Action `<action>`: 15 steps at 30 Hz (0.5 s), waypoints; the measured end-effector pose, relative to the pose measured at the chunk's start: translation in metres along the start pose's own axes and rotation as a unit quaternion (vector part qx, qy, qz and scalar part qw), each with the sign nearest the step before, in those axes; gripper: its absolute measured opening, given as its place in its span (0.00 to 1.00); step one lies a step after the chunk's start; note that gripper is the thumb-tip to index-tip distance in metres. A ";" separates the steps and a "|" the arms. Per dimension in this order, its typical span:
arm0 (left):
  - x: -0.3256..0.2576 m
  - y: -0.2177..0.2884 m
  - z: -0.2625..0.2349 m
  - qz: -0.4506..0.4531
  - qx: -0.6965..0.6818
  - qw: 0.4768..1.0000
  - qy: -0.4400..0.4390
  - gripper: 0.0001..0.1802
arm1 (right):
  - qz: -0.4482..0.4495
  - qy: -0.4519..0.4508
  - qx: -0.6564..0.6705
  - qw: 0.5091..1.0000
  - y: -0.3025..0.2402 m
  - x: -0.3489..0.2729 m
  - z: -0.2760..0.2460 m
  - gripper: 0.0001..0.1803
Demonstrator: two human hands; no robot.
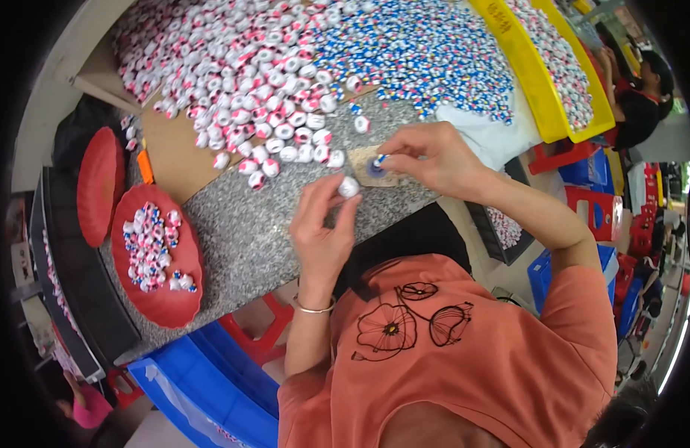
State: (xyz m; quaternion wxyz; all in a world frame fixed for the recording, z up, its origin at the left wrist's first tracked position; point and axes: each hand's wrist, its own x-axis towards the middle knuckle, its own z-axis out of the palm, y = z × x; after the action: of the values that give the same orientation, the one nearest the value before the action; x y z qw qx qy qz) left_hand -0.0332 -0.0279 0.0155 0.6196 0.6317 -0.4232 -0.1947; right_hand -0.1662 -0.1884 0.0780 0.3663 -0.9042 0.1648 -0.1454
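My left hand (324,224) pinches a round white piece (348,187) between thumb and fingertips, above the near edge of the speckled stone table. To its right, my right hand (428,158) holds a small blue-and-white piece (381,160) in a pinch. Those fingertips are over a small round purple-blue spot (375,167) on a tan pad (362,158); whether the piece touches it I cannot tell. Beyond my hands lies a big heap of white-and-pink pieces (263,82). A heap of small blue-and-white pieces (419,52) spreads to its right.
A red oval plate (182,299) with assembled-looking pieces sits at left, beside another red plate (98,187). An orange-handled tool (145,166) lies nearby. A yellow bin (546,97) of pieces stands at far right. Blue crates (203,381) and red stools (263,328) surround the table.
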 end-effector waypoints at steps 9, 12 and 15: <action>0.001 0.006 0.020 0.087 0.057 0.995 -0.007 0.20 | 0.276 -0.074 0.371 0.884 0.000 -0.011 0.002 0.09; 0.003 0.007 0.012 0.046 -0.004 0.996 -0.080 0.20 | 0.227 -0.087 0.336 0.910 -0.004 -0.016 -0.003 0.08; 0.007 0.008 0.000 -0.071 -0.155 0.970 -0.175 0.17 | -0.043 -0.060 0.104 0.992 -0.006 -0.015 -0.008 0.07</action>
State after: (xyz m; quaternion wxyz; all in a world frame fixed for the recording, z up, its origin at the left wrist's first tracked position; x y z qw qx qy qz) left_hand -0.0318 -0.0328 0.0251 0.6109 0.5126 -0.4434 -0.4092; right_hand -0.1818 -0.1830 0.0858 0.4612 -0.8744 0.0874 -0.1227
